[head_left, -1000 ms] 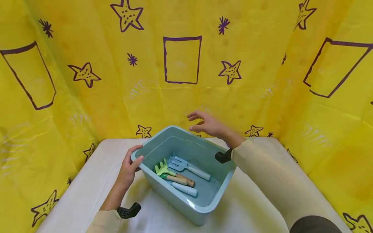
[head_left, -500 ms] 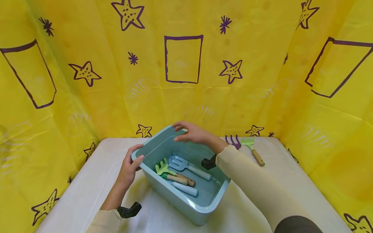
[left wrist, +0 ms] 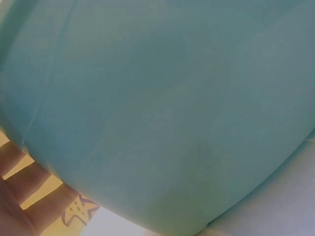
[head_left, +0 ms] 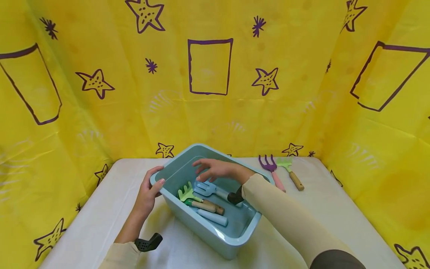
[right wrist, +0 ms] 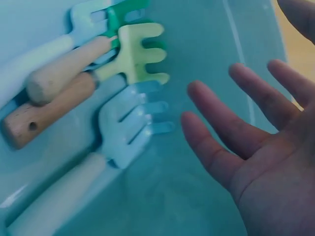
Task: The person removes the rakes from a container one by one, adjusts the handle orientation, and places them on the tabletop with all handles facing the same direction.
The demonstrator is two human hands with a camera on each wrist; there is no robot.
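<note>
Several small garden tools already lay in the bin [head_left: 205, 220]: a blue fork [head_left: 209, 189], a pale green rake [head_left: 185, 194] and other handled tools packed beside them on the bin floor. Two tools were left outside on the counter [head_left: 94, 220], a purple fork [head_left: 271, 170] and a green rake [head_left: 289, 171], side by side near the far right corner, well apart from the bin. So the gathering looked partly done, with those two to go.

The left hand [head_left: 147, 194] gripped the bin's left rim, thumb over the edge. The right hand [head_left: 215, 169] was inside the bin, holding nothing, fingers spread and relaxed above the blue fork; the right wrist view showed the open palm [right wrist: 266, 162] just beside the fork's tines [right wrist: 135, 123], not touching.

Compared with a second earlier, the right hand had come down from above the bin's far rim into the bin, and its sleeve no longer hid the two tools on the counter. The left hand's grip was unchanged.
</note>
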